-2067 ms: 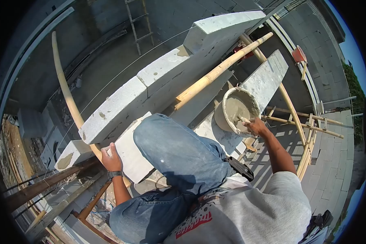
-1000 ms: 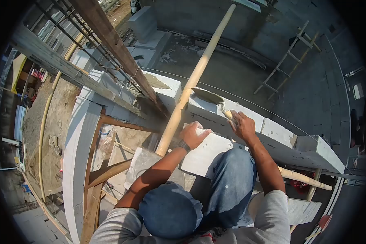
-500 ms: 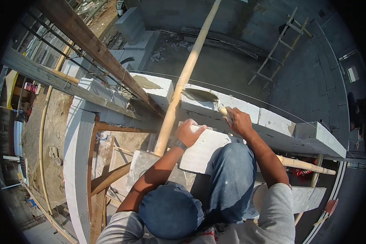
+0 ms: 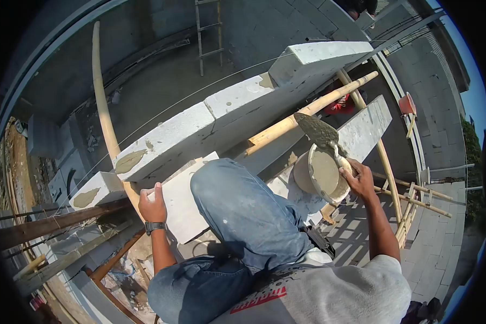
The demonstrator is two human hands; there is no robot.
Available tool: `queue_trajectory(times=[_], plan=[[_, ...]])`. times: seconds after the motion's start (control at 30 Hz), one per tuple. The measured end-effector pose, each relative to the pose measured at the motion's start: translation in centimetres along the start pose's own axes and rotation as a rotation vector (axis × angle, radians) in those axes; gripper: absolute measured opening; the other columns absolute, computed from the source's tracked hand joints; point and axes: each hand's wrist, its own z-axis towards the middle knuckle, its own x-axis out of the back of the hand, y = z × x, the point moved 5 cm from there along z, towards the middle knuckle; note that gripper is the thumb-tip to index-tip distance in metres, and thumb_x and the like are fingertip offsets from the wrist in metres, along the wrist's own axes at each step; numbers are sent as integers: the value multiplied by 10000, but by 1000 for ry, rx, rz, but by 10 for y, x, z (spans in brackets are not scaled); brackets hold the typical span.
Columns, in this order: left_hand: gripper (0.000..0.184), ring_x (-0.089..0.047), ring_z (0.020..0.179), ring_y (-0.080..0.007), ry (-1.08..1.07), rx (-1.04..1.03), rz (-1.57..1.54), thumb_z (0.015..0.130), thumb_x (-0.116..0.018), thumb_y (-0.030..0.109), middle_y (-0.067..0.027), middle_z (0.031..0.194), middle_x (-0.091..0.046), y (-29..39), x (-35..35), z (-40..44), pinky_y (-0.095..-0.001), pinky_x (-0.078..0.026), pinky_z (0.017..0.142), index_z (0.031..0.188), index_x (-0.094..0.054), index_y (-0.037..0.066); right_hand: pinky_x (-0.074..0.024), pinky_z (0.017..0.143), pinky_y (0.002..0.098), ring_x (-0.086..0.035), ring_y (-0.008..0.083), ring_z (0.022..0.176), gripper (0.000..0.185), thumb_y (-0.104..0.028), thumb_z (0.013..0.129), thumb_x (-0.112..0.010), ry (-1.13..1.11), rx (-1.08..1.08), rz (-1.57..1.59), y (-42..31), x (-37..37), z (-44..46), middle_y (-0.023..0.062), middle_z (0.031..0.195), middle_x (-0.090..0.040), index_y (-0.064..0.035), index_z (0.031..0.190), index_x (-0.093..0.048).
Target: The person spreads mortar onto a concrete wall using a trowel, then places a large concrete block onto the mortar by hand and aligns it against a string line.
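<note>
My right hand (image 4: 358, 179) is closed round the handle of a trowel (image 4: 317, 131), whose blade carries grey mortar above a bucket (image 4: 302, 175) of wet mortar. At the left, my left hand (image 4: 153, 203) grips the edge of a white block (image 4: 184, 208) that leans beside my raised knee. Just beyond it runs the block wall (image 4: 173, 129), with a mortar patch (image 4: 129, 161) on its near left end. A second mortar patch (image 4: 86, 198) lies on the separate block to the left.
A bamboo pole (image 4: 103, 97) crosses the wall gap at left; another pole (image 4: 313, 110) runs behind the bucket. A plank (image 4: 364, 127) extends to the upper right. A string stretches above the wall. Wooden beams (image 4: 54, 222) stand at lower left.
The view has swung right. My right hand has moved with the trowel from the wall top to above the bucket, and the blade now carries mortar. My left hand stays on the block.
</note>
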Motion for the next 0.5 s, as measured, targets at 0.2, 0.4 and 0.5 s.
queue_trajectory(times=[0.2,0.4,0.5], plan=[[502,-629,759,-401,-185,-11,341,995,-684,485,-181,808,-690,19,-1,26,-502,-487,729,808,-663,20,-583,841,494,-753,398,924,438,-452,903,-732,-160,-379,-465,97,25,-62,212,955,-772,-70,1109,-790],[455,-650,888,-402,-142,-216,380,1006,-676,471,-172,923,-720,24,-17,12,-523,-495,803,846,-679,44,-597,816,521,-745,469,912,452,-427,930,-680,-410,-327,-446,159,-114,-10,294,966,-752,12,985,-773],[448,-650,880,-407,-157,-226,374,1004,-685,460,-180,918,-717,24,-13,14,-526,-495,798,844,-677,41,-587,645,480,-738,398,733,280,-256,1010,-578,-572,117,-642,170,-134,-8,213,809,-737,-62,981,-778]])
